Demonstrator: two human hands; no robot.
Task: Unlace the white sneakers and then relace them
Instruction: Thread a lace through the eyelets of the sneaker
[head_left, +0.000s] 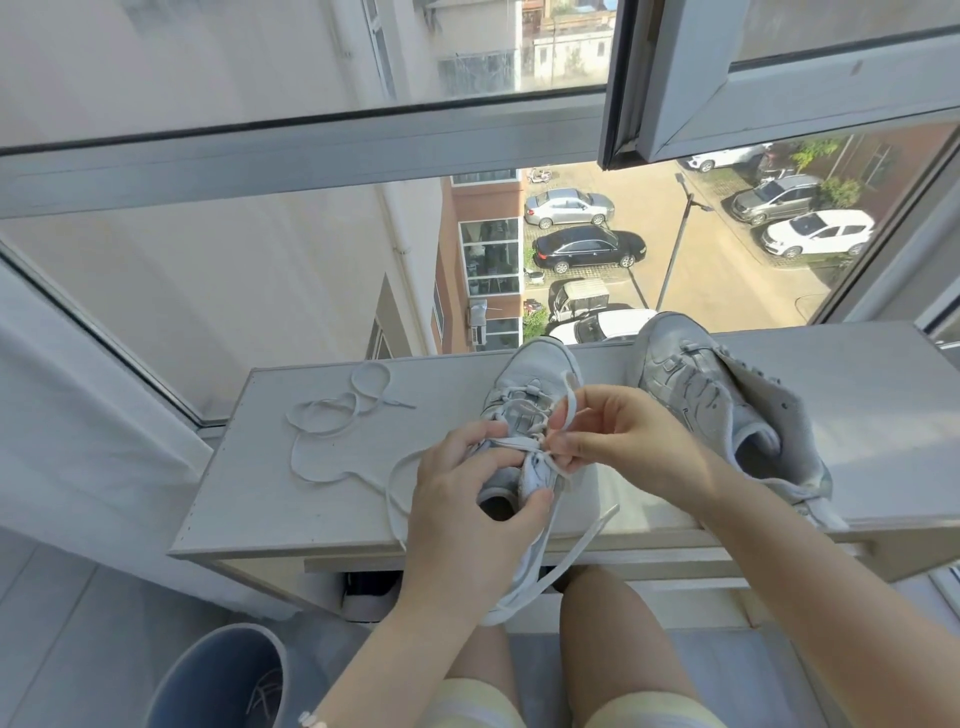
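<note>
Head view: a pale worktop (291, 499) by the window is seen carrying both white sneakers, the right sneaker (691, 395) lying with its tongue folded open and the middle sneaker (530, 384) set just beside it, toe toward the glass. The middle sneaker is held at its collar by the left hand (467, 499), whose grip is clamped on it, while its lace (550, 566) is pinched at the eyelets by the right hand (623, 441), whose grip is closed on the lace. A loose lace (322, 415) is left coiled on the worktop's left part.

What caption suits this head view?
Left hand grips the near sneaker while right hand pinches its lace; a loose lace lies alongside.
</note>
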